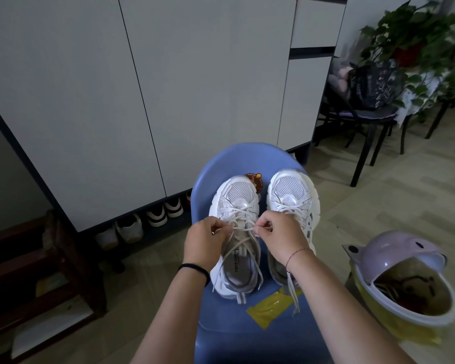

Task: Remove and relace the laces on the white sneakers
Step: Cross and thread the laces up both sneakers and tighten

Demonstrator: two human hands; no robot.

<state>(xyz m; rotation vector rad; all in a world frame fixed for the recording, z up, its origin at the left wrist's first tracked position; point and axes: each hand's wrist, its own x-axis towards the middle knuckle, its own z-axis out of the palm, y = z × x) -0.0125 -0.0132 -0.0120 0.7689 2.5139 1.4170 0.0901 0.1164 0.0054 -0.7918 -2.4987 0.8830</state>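
Two white sneakers stand side by side on a blue plastic chair [250, 327], toes pointing away from me. The left sneaker [237, 200] has its white lace [243, 228] threaded across the upper eyelets. My left hand [204, 239] pinches the lace at the shoe's left side. My right hand [279, 236] pinches the same lace at the shoe's right side, so a short stretch runs taut between my hands. Loose lace ends trail down over the shoe's opening. The right sneaker [290, 191] sits beside it, partly hidden by my right wrist, with a lace end hanging over the seat.
A yellow strip of tape [267, 310] sticks to the seat near the front. A lidded bin [410, 279] stands on the floor at the right. White cabinet doors [132, 95] fill the back, with several shoes beneath. A dark chair with a bag and a plant are at back right.
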